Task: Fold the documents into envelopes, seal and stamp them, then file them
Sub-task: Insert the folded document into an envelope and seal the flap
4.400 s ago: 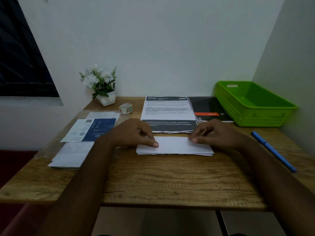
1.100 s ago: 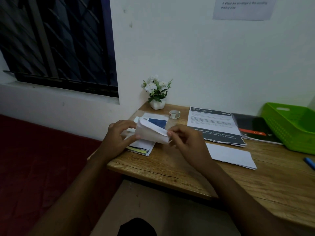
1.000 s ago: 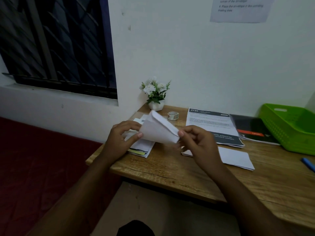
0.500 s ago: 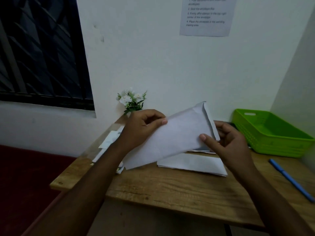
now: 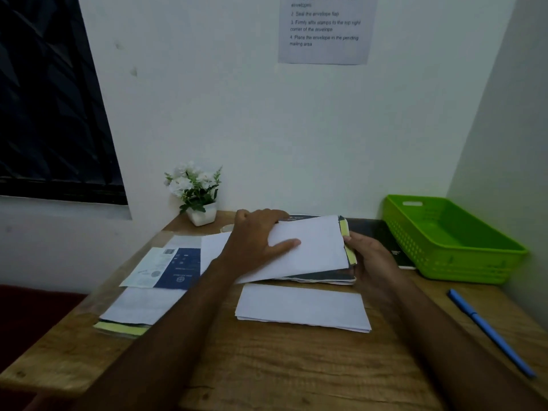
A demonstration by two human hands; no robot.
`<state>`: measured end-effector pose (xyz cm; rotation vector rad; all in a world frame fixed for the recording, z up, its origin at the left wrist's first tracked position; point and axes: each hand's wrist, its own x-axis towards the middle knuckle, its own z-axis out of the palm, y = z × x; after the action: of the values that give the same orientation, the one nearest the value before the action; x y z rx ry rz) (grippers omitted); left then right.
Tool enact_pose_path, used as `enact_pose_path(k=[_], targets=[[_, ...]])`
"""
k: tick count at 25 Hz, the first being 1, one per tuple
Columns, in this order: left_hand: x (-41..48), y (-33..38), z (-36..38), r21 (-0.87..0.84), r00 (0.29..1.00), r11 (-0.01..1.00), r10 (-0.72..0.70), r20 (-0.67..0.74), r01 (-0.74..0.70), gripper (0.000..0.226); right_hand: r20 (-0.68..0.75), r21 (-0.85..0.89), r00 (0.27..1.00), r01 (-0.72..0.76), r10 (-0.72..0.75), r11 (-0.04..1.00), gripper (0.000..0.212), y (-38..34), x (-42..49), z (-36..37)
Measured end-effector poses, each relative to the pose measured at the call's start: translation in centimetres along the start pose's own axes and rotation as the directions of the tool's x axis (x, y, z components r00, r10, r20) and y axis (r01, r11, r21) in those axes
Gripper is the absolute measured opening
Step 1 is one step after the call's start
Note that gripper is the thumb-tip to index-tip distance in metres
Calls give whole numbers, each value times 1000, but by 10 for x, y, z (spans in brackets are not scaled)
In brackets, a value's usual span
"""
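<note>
Head view: left hand grips the envelope; right hand clasps its right end; best spread the mouth wide before sliding in the near folded document.

The table is matt wood with a coarse, open grain. At its middle, the folded sheet is matt white paper, slightly ragged along the near edge. Just above the table's rear half, the envelope is smooth matt white paper with a pale yellow strip at its right end. At the table's right rear, the basket is faintly shiny green plastic with pierced walls. Along the table's right edge, the pen is smooth blue plastic.
</note>
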<state>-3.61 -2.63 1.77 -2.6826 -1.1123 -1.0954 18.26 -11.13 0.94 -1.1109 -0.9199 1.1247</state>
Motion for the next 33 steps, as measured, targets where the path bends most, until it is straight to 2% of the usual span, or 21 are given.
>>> enact_pose_path(k=[4,6,10,15,19,21,25,28,31,33], targets=[[-10,-5,19,93,984,990,88,153,-103,107,60,13,998,-28,28,1000,28,12,11,-12],[-10,-8,19,136,975,980,121,184,-148,114,82,9,996,-25,24,1000,25,13,13,-13],[-11,-8,19,223,974,955,163,156,-195,111,103,-120,995,7,5,993,25,17,16,-14],[-16,-1,18,231,961,934,257,97,-273,104,13,-307,999,50,-48,950,17,21,11,-14],[-20,2,16,212,961,937,273,50,-277,99,1,-239,997,72,-74,968,21,19,6,-13],[-21,5,15,214,962,938,268,49,-272,98,0,-250,997,78,-80,965,25,17,5,-12],[-20,10,17,228,960,933,266,85,-279,98,-80,-413,991,61,-103,909,28,21,17,-8],[-19,11,19,229,959,932,264,101,-281,101,-78,-511,993,40,-92,858,21,22,22,-3],[-19,13,21,227,958,932,264,111,-283,103,-57,-428,991,86,-121,900,13,22,15,-1],[-18,14,22,230,959,931,266,101,-282,101,-95,-355,988,84,-125,931,21,21,12,-1]])
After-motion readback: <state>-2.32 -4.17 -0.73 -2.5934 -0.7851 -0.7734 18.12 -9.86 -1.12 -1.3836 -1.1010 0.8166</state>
